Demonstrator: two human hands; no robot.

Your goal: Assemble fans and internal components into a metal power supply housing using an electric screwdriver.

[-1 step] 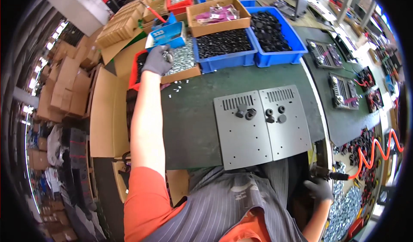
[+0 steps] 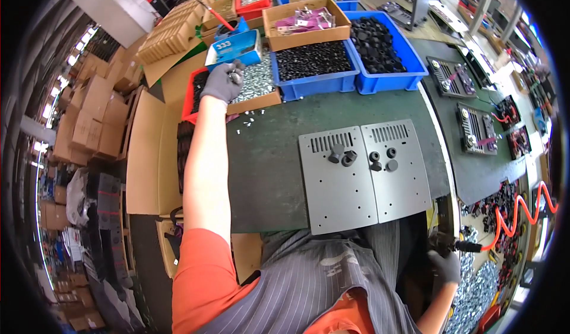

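Right hand (image 2: 445, 267) tipped further up toward dark tool (image 2: 442, 241), left hand (image 2: 219, 83) barely shifted | left fingers curled round shiny metal parts (image 2: 236, 76), upper frame, left of centre | right grip: cannot tell | parts likely light, hard, slippery; pinch by edges

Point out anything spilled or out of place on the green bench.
Several small pale pieces lie scattered on the green bench near the cardboard tray; they look spilled, because the silvery parts there are contained.
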